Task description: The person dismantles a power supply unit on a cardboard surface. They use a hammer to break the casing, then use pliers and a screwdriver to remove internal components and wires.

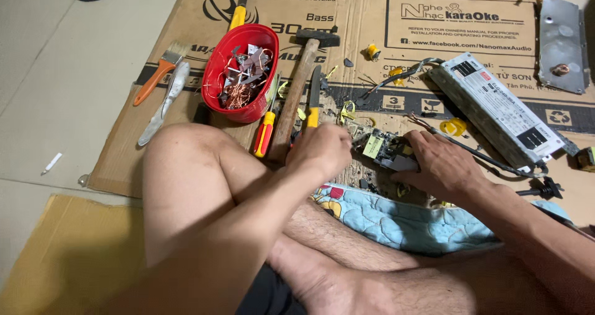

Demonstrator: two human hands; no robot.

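A small circuit board (383,149) with a yellow transformer lies on the cardboard sheet (365,17) in front of my crossed legs. My right hand (441,164) grips its right end and presses it down. My left hand (322,149) reaches over my raised knee. Its fingers are curled tight against the board's left end, and whatever they hold is hidden. A black and yellow hand tool (315,95) lies just beyond my left knuckles, partly covered by them.
A wooden-handled hammer (299,85), a red and yellow screwdriver (265,129) and a red bowl (243,73) of copper wire scrap lie to the left. A grey metal power supply (499,107) with cables lies right. A brush (158,73) and blue quilted cloth (403,219) are nearby.
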